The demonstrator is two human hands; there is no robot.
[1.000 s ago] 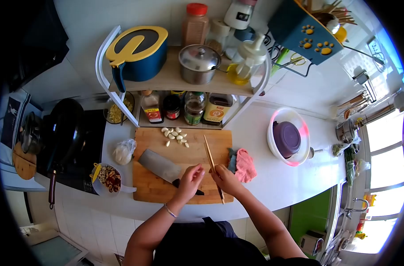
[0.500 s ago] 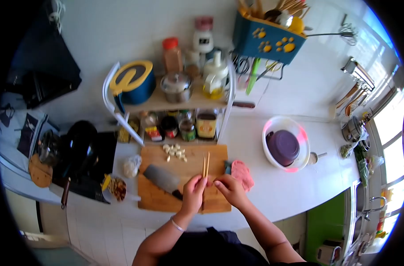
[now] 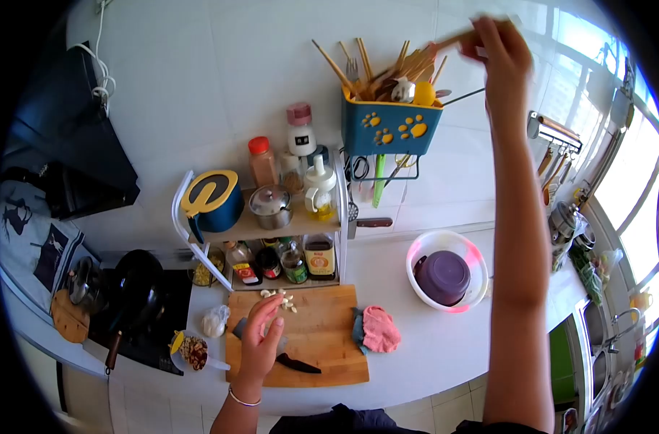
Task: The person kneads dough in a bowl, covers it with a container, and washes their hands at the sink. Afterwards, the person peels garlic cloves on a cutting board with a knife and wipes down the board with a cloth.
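Note:
My right hand (image 3: pixel 497 49) is raised high at the upper right, closed on a blurred wooden utensil (image 3: pixel 454 39) that reaches left over the blue holder (image 3: pixel 391 129). Chopsticks, a fork and other utensils stand in this holder. Lower down, my left hand (image 3: pixel 260 338) is open above the left part of the wooden cutting board (image 3: pixel 326 325), thumb apart from the fingers. It partly hides the cleaver, whose black handle (image 3: pixel 298 363) shows on the board. Peeled garlic cloves (image 3: pixel 289 301) lie near the board's back edge, partly behind my left fingertips.
Right of the board are a pink cloth (image 3: pixel 380 330) and a white basin (image 3: pixel 414 289) holding a purple bowl (image 3: pixel 444 278). Behind stands a shelf (image 3: pixel 232 233) with jars, bottles and pots. At left are a wok (image 3: pixel 135 289), a plastic bag (image 3: pixel 215 321) and a bowl of mixed ingredients (image 3: pixel 193 352).
The view has tilted up. My right hand has risen from the board to above the holder and now grips a wooden utensil. My left hand has opened, and the chopsticks have left it.

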